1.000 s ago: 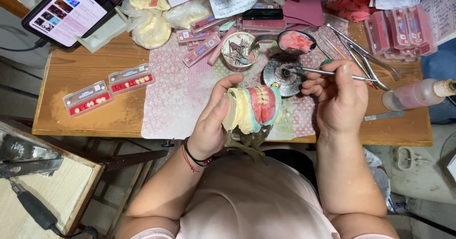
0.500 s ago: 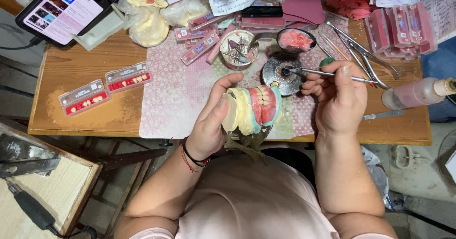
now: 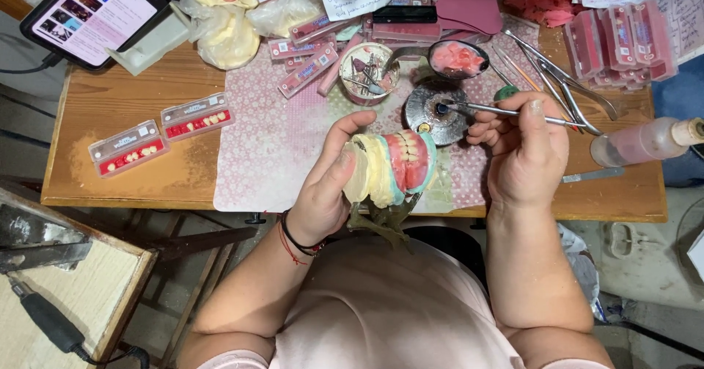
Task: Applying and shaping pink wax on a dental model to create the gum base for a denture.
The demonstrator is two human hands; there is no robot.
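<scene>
Denture model in left hand; right hand grips, seemingly, spatula.

- I count two hands: left hand, right hand.
- One denture model, pink gums on pale plaster.
- One thin metal tool.
- One round burner.
- Two tooth cards on bare wood: near card, far card.
- One tablet.
- One squeeze bottle.
- One small bowl of bits.
- One spoon with pink wax.
</scene>
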